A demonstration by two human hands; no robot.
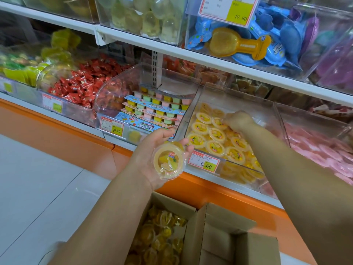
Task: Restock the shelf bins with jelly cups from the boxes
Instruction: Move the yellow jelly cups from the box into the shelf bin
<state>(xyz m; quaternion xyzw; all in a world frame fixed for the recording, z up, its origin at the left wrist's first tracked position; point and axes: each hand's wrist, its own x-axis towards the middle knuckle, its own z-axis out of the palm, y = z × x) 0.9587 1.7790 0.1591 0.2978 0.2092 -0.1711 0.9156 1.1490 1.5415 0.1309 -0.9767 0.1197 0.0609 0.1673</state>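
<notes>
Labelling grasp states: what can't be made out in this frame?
- Right hand: head view, its back hides the fingertips; grasp unclear.
- Box: head view, bottom edge cuts it off.
- Cup in left hand: head view, label print blurred.
- Price tag: head view, small print unreadable.

Left hand was palm up in front of the shelf edge, fingers curled round one yellow jelly cup, lid facing the camera. Right hand was inside the clear shelf bin, knuckles up, fingers bent down onto the rear cups; whether it gripped one could not be told. The cups in the bin lay lid up in overlapping rows. Price tag on the bin front read 6.60. An open cardboard box stood on the floor below the left forearm, its left compartment holding more yellow cups. The next bin to the left held trays of mixed-colour cups.
</notes>
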